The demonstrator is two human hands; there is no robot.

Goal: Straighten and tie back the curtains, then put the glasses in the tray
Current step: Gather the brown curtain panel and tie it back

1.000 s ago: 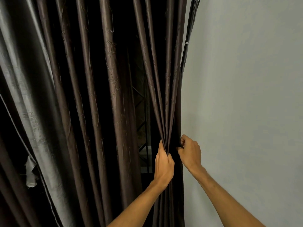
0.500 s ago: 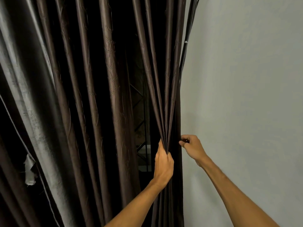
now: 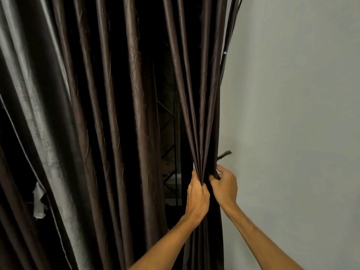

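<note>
Brown patterned cloth of the curtain point(image 3: 136, 94) hung in long pleats beside a pale wall point(image 3: 292, 114), its rightmost folds drawn into a narrow bundle. The left hand point(image 3: 196, 197) held that bundle in a closed grip, fingers wrapped round the gathered pleats just below where they converged. The right hand point(image 3: 224, 186), touching the bundle on its wall side, had its fingers curled on dark cloth at the curtain's edge. This was apparently a tie strip point(image 3: 225, 153), whose loose end stood out just above against the wall; how the strip ran behind the folds could not be seen. The step in hand was judged to be the tying back, with only this edge gathered and the wider pleats to the left hanging free. To do it well, the left grip would need to hold the bundle tight and level while the right passed the strip fully round it, so that no fold slipped out. More pleats probably ought to be collected first. A grey lining point(image 3: 29, 104) hung at far left, cables point(image 3: 227, 36) ran down the wall corner, and a metal frame point(image 3: 167, 121) showed through the gap. Neither glasses nor tray were in view.
</note>
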